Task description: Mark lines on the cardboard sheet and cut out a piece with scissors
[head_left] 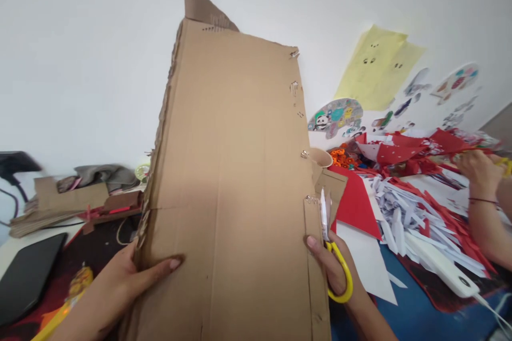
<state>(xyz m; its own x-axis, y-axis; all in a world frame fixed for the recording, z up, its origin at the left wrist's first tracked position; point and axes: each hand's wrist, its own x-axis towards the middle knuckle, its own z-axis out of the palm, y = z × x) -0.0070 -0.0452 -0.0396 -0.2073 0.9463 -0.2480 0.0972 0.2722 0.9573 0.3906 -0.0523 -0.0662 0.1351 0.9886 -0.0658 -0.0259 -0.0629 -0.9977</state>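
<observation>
A tall brown flattened cardboard box (240,170) stands upright in front of me, with torn layered edges on its left and ripped spots down its right side. My left hand (124,277) is closed on its lower left edge, thumb flat on the front and fingers hidden behind. At the lower right edge, my right hand (336,266) presses its thumb on the cardboard. The same hand carries yellow-handled scissors (344,272), blades pointing up beside the edge and slightly apart.
Right of me lie white paper strips (400,218), red paper (356,197), a white corded device (444,266) and a paper cup (321,157). Another person's hand (480,170) works at far right. On the left are a black tablet-like slab (32,264) and cardboard scraps (72,197).
</observation>
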